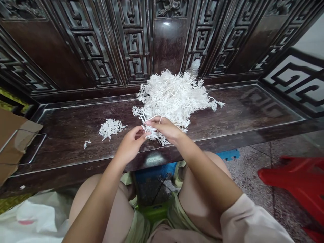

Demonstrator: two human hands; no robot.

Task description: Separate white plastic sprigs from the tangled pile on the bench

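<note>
Both hands meet at the near edge of a big heap of white branching plastic sprigs point(172, 91) on the dark wooden bench. Between them is one white sprig point(151, 132) with needle-like tips. My left hand point(133, 141) pinches its near left side with thumb and forefinger. My right hand point(165, 127) is closed on its stem from the right, fingers bent; the exact grip points are partly hidden. To the left of my hands sits a small pile of short white pieces point(110, 129). A few loose white bits point(87, 144) lie farther left.
A clear bottle with a white cap point(194, 66) stands behind the heap, against the carved backrest point(169, 44). Torn cardboard point(19, 135) and a bent metal wire point(40, 148) are at the left end. A red plastic stool point(298, 175) is on the floor at right.
</note>
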